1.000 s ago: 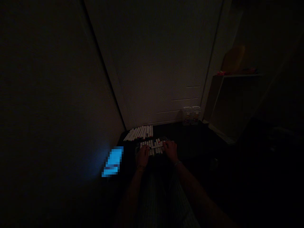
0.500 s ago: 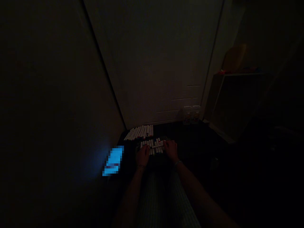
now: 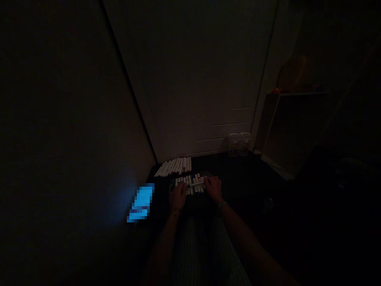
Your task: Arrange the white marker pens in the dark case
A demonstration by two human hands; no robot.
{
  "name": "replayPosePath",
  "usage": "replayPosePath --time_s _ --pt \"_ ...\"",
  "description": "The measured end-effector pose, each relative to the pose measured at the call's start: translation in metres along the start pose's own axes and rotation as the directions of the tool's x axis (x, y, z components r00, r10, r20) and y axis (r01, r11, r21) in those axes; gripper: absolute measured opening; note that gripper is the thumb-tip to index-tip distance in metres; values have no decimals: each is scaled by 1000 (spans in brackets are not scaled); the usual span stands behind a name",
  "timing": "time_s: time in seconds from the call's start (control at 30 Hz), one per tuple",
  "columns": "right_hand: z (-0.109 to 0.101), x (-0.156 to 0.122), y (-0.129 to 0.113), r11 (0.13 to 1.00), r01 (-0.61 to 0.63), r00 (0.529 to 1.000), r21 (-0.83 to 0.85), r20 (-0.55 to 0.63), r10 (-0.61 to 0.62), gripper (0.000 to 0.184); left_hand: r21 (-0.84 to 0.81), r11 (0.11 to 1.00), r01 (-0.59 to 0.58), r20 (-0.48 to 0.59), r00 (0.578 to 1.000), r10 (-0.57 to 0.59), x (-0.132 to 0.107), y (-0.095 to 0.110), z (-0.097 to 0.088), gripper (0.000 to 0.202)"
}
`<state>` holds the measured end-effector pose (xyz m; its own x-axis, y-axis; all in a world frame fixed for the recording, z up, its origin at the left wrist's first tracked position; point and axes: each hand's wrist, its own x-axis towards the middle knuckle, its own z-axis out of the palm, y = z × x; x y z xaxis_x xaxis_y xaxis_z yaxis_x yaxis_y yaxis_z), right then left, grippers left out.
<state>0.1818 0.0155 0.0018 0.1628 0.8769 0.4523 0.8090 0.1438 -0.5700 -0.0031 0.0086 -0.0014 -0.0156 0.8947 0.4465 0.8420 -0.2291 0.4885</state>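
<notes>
Ribbed cloth point(image 3: 192, 246) covers the person's legs, just short of the near edge of a dark table point(image 3: 220, 167). By its left edge a screen point(image 3: 141, 202) glows blue, its content blurred out. Near the table's front middle, the right hand point(image 3: 213, 188) is closed, fingertips pinching one end of a white marker point(image 3: 196, 184). The left hand point(image 3: 177, 195) curls in close at the other end — too dark to tell whether it grips or only touches. The marker runs crosswise above two rows of markers point(image 3: 198, 189), which seem to sit in a case whose outline barely shows. Farther back, toward the far left corner, a slanting batch of white markers point(image 3: 174, 167) lies side by side. Two clear containers point(image 3: 239, 145) stand at the far edge, near the far right corner.

The work looks partway along: one marker is in hand, not yet set down, and many sit in rows. The batch lies apart — whether dealt with or waiting, I cannot tell.
</notes>
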Motion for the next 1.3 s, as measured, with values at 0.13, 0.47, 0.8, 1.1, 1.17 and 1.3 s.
replayPosePath --time_s 0.13,0.47,0.8,1.1,1.17,1.3 --pt "-1 0 0 1000 -6 1000 -17 1 6 37 18 1000 4 11 1000 -4 0 -2 2 31" --pt "-1 0 0 1000 -3 1000 -3 -9 3 37 -3 999 36 -13 999 -36 0 1 1 30" --pt "0 1 0 1000 -15 1000 3 -1 15 38 -19 999 49 10 999 -48 -1 8 -6 28" --pt "3 2 3 1000 0 1000 -7 -21 0 38 15 998 62 34 997 -63 0 4 -4 32" --pt "3 1 2 1000 -2 1000 -6 -16 1 38 14 999 46 25 999 -46 0 5 -4 31" --pt "1 1 1 1000 -11 1000 -7 -9 11 38 16 999 38 10 999 -38 0 5 -3 30"
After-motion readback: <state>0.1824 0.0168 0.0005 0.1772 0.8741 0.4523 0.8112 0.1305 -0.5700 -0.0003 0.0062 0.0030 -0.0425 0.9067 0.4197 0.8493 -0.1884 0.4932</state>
